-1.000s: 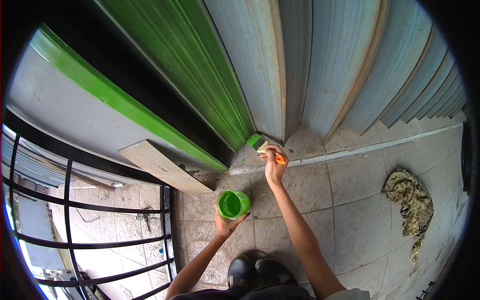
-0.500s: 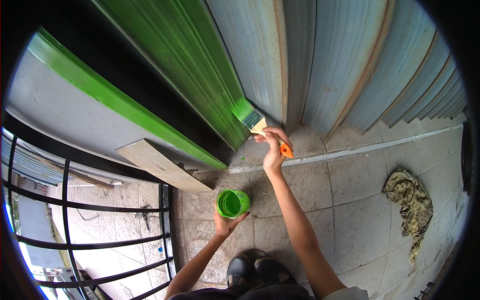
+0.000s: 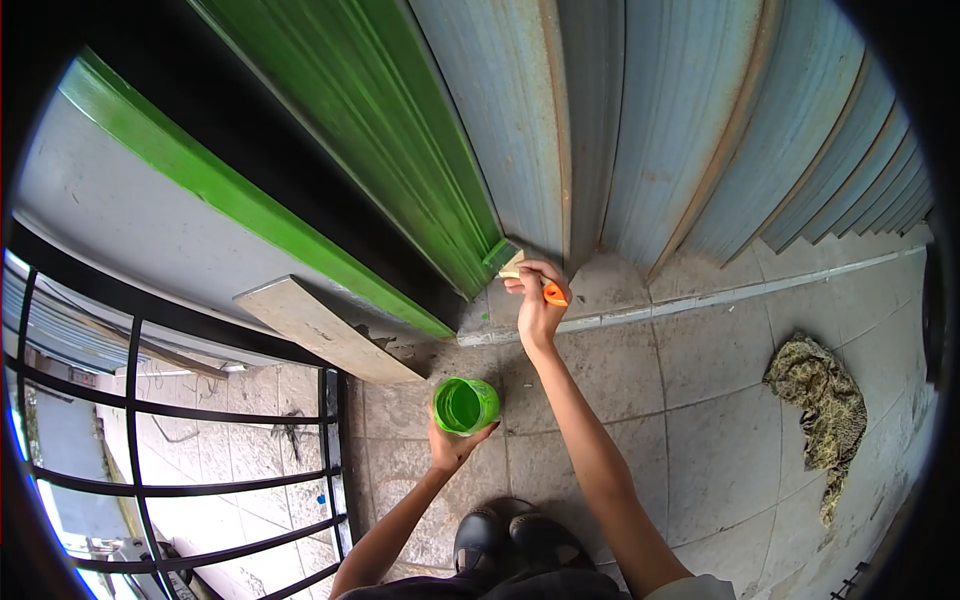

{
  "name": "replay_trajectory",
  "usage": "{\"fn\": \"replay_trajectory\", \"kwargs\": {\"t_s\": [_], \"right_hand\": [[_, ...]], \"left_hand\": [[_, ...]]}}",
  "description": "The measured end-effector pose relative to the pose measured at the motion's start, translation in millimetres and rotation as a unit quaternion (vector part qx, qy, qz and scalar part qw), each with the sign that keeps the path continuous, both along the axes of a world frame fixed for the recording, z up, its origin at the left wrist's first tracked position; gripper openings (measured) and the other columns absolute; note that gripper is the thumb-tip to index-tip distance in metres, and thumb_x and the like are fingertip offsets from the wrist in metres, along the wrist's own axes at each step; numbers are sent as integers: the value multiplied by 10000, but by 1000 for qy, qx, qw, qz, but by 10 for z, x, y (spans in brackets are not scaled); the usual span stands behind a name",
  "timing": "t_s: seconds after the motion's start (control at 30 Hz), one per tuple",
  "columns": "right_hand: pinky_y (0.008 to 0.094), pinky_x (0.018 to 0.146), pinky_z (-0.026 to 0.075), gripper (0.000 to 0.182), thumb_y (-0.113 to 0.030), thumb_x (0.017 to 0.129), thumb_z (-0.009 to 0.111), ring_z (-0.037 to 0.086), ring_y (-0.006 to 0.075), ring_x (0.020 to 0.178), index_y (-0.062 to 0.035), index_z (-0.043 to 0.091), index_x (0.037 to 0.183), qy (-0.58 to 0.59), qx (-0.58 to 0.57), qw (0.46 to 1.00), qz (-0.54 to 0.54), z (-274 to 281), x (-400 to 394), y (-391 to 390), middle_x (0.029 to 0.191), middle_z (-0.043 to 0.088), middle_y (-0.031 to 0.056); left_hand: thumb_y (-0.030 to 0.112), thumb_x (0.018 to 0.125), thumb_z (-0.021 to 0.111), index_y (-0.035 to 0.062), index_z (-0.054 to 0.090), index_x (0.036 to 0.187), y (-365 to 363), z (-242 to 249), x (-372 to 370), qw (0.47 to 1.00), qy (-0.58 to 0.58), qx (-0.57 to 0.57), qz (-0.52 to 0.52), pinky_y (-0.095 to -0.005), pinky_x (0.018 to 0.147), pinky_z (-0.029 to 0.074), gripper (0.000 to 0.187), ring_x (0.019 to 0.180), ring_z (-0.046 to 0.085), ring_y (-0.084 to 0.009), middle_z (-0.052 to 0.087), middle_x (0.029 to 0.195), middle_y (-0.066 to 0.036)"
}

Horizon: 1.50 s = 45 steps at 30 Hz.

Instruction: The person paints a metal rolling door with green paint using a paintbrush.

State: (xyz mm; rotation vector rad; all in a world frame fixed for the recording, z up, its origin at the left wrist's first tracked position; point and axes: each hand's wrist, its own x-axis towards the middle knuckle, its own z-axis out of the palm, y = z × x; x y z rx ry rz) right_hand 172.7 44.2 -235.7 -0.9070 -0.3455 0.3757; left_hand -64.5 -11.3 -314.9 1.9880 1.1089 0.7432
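My right hand (image 3: 540, 298) is closed round the handle of a paintbrush (image 3: 508, 259) with an orange handle end. Its green bristles touch the lower end of the green-painted panel (image 3: 390, 130) of the corrugated metal shutter, close to the floor. Bare grey-blue metal (image 3: 490, 110) starts just right of that panel. Lower down, my left hand (image 3: 455, 443) grips a tub of green paint (image 3: 466, 405) from below and the side; its mouth faces up, with paint visible inside.
A board (image 3: 325, 330) leans by the green-edged frame (image 3: 260, 220). A black barred gate (image 3: 135, 430) stands at left. On the tiled floor (image 3: 610, 385) lies a crumpled patterned cloth (image 3: 818, 410) at right. My dark shoes (image 3: 515, 540) are below.
My right hand has lowered the paintbrush along the panel toward its bottom edge, and the brush is tilted differently. My left hand and the paint tub stay in place.
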Motion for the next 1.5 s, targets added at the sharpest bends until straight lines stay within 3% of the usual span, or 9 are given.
{"fn": "replay_trajectory", "kwargs": {"t_s": [0.13,0.3,0.4,0.47,0.8,1.03,1.2,1.43,1.5], "right_hand": [[311,582,537,158,-50,850,508,645,236,603,74,605,863,-64,115,991,-26,690,68,-169,792,637,140],[279,573,526,145,-41,853,512,642,199,605,71,606,853,-68,71,995,-9,33,77,-93,779,642,133],[249,581,516,119,-23,862,534,635,151,610,59,619,849,-20,6,1000,3,-397,17,-195,748,653,111],[245,577,515,105,-10,862,540,632,143,604,47,626,843,-1,-44,999,4,-558,10,-236,745,655,102],[263,586,516,107,-14,862,543,631,156,598,53,625,844,-77,1,997,23,-25,47,-91,725,647,104],[232,554,487,101,-7,847,557,609,118,591,47,637,817,-5,-94,996,13,-416,42,-234,711,652,81],[259,572,510,125,-33,851,543,635,171,611,59,628,845,-36,17,999,6,-166,64,-99,764,640,117],[248,543,494,124,-59,843,557,618,139,578,37,633,818,-22,-103,994,-10,-402,92,-90,729,648,81],[250,545,499,121,-53,843,553,618,139,577,36,632,820,-28,-52,998,5,-282,88,-32,728,644,81]], "left_hand": [[242,628,882,0,577,1072,-11,14,33,999,-38,8,2,-338,824,508,591,902,632,-194,658,1005,-102],[240,625,884,2,565,1087,-22,40,37,1000,-22,8,0,-343,814,508,610,900,629,-199,651,1016,-101],[314,594,892,-13,446,1228,10,-95,-47,999,23,-41,-4,-383,917,458,840,1061,560,-285,544,1153,-161],[270,610,889,-2,529,1126,2,-24,10,1000,-3,2,4,-356,849,491,686,954,605,-226,616,1057,-120],[243,617,891,6,548,1111,-11,-17,7,999,-33,3,3,-342,836,501,646,930,618,-197,638,1042,-99],[239,618,888,4,551,1100,-34,16,30,999,-35,7,7,-344,828,503,634,920,619,-194,641,1032,-96],[244,619,887,1,560,1082,-8,-6,-7,1000,-7,13,0,-346,822,504,617,910,621,-197,646,1015,-99],[239,611,892,3,557,1094,-46,0,21,1000,-23,11,8,-343,832,502,634,915,621,-195,643,1029,-98],[239,610,893,4,556,1100,-28,13,19,1000,-18,17,14,-342,835,501,640,921,621,-194,643,1031,-98]]}}
